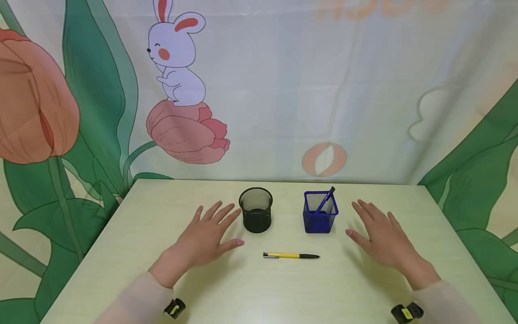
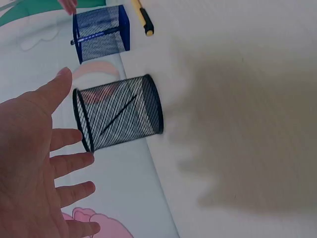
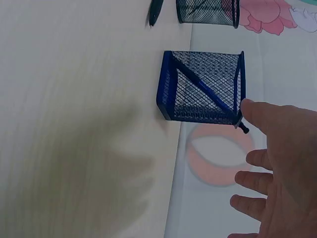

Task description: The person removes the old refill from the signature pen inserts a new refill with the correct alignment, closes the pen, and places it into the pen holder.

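My left hand [image 1: 205,236] hovers over the table with fingers spread, just left of a round black mesh pen holder [image 1: 257,220]. On the other side, my right hand [image 1: 382,236] is held with straight fingers to the right of a square blue mesh pen holder [image 1: 317,222]. A blue pen [image 1: 325,201] leans inside the blue holder, its black end sticking out over the rim. Between the hands, nearer to me, lies a yellow pen [image 1: 288,255] with a black grip, pointing right. Neither hand holds anything.
Both holders stand toward the back of the pale table [image 1: 141,225]. Behind its far edge hangs a printed curtain [image 1: 263,90] with a rabbit and tulips. Black straps with small devices sit on both wrists.
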A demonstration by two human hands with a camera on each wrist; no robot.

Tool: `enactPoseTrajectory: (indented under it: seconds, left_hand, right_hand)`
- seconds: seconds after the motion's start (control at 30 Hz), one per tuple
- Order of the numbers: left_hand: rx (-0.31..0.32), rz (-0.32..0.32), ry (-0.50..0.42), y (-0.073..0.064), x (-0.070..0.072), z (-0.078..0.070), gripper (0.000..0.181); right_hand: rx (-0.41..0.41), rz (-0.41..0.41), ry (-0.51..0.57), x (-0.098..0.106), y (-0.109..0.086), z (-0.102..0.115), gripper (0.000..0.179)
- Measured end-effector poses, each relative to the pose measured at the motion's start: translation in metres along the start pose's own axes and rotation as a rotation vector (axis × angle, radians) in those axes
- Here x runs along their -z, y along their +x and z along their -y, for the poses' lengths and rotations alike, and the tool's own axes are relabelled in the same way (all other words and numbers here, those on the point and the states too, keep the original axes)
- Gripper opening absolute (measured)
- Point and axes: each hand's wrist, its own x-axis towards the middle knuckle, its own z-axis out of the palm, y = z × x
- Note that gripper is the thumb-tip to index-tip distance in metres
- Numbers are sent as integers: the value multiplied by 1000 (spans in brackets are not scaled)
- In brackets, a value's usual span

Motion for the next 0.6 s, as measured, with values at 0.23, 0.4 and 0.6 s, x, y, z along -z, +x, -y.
enactPoseTrajectory:
  seconds: [0.23, 0.4, 0.6]
  left_hand:
    - [-52, -1, -52, -1, -8, -17, 78]
    - [-79, -46, -55, -1, -12, -26, 74]
    - [-154, -95, -66, -1, -13, -38, 68]
  right_hand:
    - [28, -31, 19, -12, -4, 9, 75]
    - [66, -49, 43, -23, -5, 18, 67]
    - [97, -71, 74, -34, -6, 29, 61]
